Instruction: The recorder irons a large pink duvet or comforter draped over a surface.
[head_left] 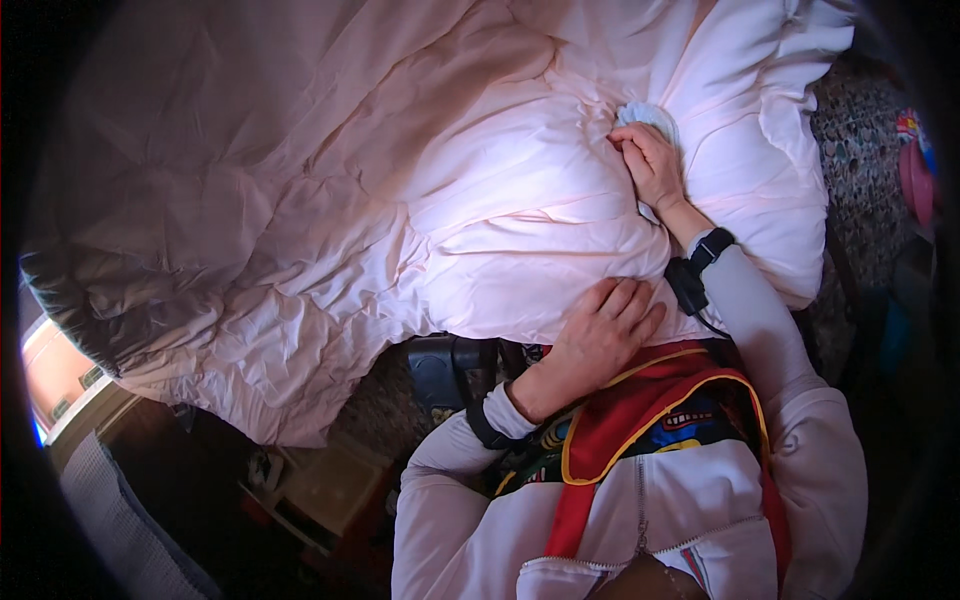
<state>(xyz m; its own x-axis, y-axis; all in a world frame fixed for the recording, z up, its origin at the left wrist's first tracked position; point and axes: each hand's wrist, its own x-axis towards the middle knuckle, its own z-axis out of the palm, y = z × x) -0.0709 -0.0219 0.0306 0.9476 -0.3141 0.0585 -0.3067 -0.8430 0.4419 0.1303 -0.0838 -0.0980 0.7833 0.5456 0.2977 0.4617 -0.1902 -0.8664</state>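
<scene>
A large pale pink quilt (520,200), puffy and wrinkled, spreads in front of me and reaches over my lap. My left hand (600,335) rests on its near edge, fingers bent and somewhat apart, with the cloth under them. Farther forward, my right hand (652,165) lies on the quilt with thumb and fingers drawn together in a pinch; what is between them is too small to make out. Just beyond those fingers sits a pale blue-white piece of cloth (650,116), partly covered by the hand.
A dark machine-like part (432,372) stands under the quilt's near edge. At lower left are a pale box-like thing (325,490) and a grey ribbed cloth (120,530). Pink and colourful items (915,180) lie at the right rim above a speckled floor (865,150).
</scene>
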